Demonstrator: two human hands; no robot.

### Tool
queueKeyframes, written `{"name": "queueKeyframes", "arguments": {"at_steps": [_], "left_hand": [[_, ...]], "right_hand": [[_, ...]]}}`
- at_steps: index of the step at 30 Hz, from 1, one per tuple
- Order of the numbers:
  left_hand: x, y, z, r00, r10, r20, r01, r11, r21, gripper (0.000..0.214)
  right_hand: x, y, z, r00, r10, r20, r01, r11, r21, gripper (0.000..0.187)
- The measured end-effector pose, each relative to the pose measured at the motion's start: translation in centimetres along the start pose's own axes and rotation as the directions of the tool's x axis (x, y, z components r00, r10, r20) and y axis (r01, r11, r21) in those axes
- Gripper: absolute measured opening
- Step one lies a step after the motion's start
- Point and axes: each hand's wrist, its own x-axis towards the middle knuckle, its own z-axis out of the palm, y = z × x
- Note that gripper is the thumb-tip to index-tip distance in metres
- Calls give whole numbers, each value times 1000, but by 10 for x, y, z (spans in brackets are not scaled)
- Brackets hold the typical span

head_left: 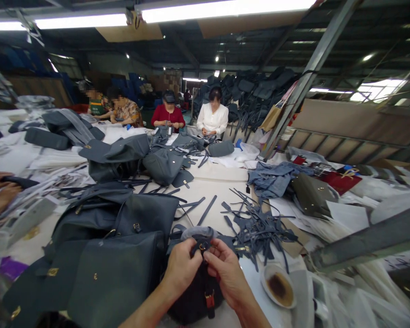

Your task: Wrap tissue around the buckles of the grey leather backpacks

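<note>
My left hand (181,269) and my right hand (227,269) meet low in the middle of the view. Both pinch a dark strap with a small gold buckle (201,246). Just beyond my fingers lies a clear plastic wrap (198,233). Under my hands sits a dark bag (196,298) with a brown tab. A pile of dark grey handbags (116,269) lies to the left of my hands. A heap of loose dark straps (256,225) is to the right.
A bowl with brown residue (279,287) stands at the right of my hands. Another person's hands (0,189) work at the left edge. Several people sit at the table's far end (212,118). Slanted metal beams (307,79) cross the right side.
</note>
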Motion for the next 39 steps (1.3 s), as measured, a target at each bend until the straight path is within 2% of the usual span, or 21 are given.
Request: {"name": "queueKeyframes", "arguments": {"at_steps": [2, 5, 9, 13, 20, 25, 31, 37, 39], "left_hand": [[0, 2, 2, 996, 77, -32, -77, 997, 23, 4], [2, 1, 1, 993, 117, 15, -117, 992, 39, 9], [7, -8, 0, 992, 39, 120, -39, 999, -2, 11], [6, -15, 2, 982, 10, 190, 0, 999, -53, 14], [4, -14, 0, 964, 67, 256, -37, 992, -119, 16], [6, -18, -5, 939, 100, 329, -56, 989, -140, 14], [9, -24, -3, 942, 147, 301, -114, 986, -123, 9], [3, -21, 1, 961, 172, 215, -162, 985, -63, 9], [0, -20, 3, 966, 129, 224, -109, 989, -102, 12]], "right_hand": [[-2, 2, -2, 997, 50, -52, -46, 995, 86, 45], [-3, 8, -7, 995, 59, -82, -50, 992, 113, 42], [-4, 14, -11, 995, -59, -76, 60, 998, 8, 39], [-5, 13, -10, 996, -55, -64, 48, 993, -110, 32], [-5, 12, -10, 995, -35, -91, 16, 981, -196, 23], [-5, 7, -9, 999, -36, -28, 28, 971, -238, 18], [-2, 11, -10, 999, -54, -2, 49, 921, -387, 22], [2, 19, -10, 975, -223, -22, 177, 829, -530, 23], [4, 18, -11, 972, -237, -6, 192, 801, -567, 22]]}}
